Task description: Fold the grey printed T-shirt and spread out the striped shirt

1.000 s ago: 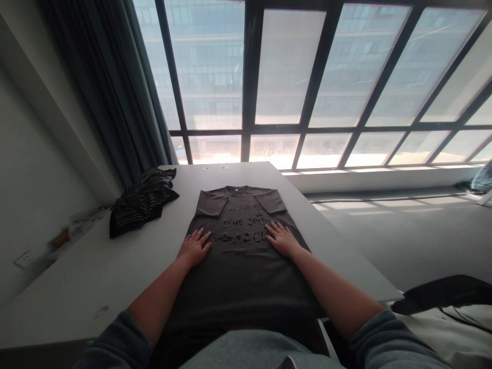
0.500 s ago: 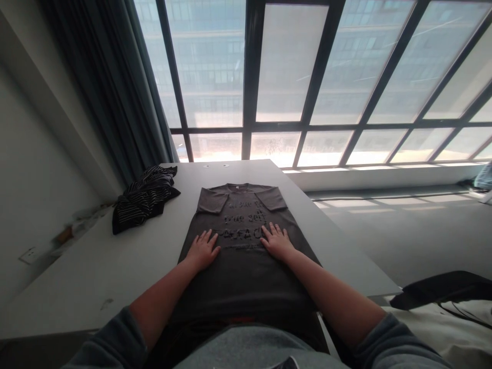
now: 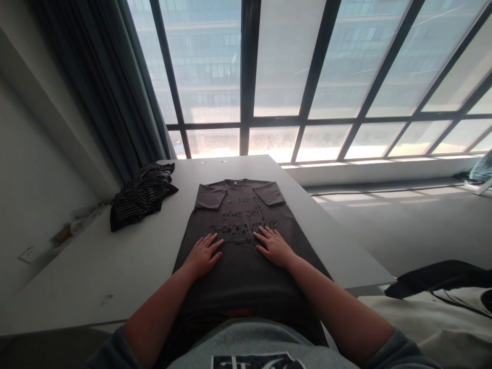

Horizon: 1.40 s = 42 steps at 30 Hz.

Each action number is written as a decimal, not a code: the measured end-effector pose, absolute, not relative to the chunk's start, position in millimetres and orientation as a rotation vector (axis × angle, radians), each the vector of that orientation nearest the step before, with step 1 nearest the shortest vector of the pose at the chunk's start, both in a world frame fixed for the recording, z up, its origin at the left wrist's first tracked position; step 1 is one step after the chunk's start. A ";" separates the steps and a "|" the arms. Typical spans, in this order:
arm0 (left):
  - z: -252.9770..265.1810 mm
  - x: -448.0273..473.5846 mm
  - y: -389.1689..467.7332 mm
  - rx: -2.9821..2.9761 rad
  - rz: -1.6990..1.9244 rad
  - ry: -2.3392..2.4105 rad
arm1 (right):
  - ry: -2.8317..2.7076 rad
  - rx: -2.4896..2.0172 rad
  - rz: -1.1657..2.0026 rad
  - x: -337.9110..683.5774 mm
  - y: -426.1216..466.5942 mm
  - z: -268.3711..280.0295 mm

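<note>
A dark grey T-shirt with black raised lettering is spread on the white table, its collar toward the window and both short sleeves folded in over the chest. My left hand rests flat on the shirt's left side, just below the print, with the fingers stretched out. Opposite it, my right hand lies flat with spread fingers, its fingertips over the end of the lettering. Neither hand grips the cloth. Close to my body the shirt's lower part reaches the table's near edge.
On the table's left side lies a crumpled black garment with white stripes. The white table ends at a window wall and a dark curtain. At the lower right, a dark object rests beside pale fabric.
Both hands have slid slightly toward my body over the shirt, uncovering more of the lettering by the right hand. The view has shifted a little; the striped garment lies as before.
</note>
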<state>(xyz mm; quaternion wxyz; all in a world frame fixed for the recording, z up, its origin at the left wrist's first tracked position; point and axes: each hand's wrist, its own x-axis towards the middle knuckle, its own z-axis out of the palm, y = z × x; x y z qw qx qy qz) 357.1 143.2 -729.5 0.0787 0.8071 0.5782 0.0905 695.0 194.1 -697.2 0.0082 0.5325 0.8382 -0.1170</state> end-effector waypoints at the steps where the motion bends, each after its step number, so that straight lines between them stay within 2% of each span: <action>1: -730.1 357.2 143.2 2.420 0.273 1.735 | 2.621 1.662 -0.358 694.6 193.9 -697.5; 7: -731.4 351.4 138.9 2.414 0.203 1.737 | 2.610 1.614 -0.315 705.6 191.8 -700.3; 14: -725.3 343.5 136.8 2.308 0.155 1.840 | 2.380 1.894 -0.260 727.8 197.7 -709.5; 22: -693.1 412.9 214.6 2.342 0.245 1.842 | 2.546 1.744 -0.180 660.4 251.1 -693.9; 29: -715.1 435.8 258.2 2.199 0.273 1.941 | 2.611 1.629 -0.244 596.1 291.0 -703.3; 42: -719.3 409.5 265.3 2.100 0.200 2.033 | 2.454 1.817 -0.307 620.8 312.9 -704.3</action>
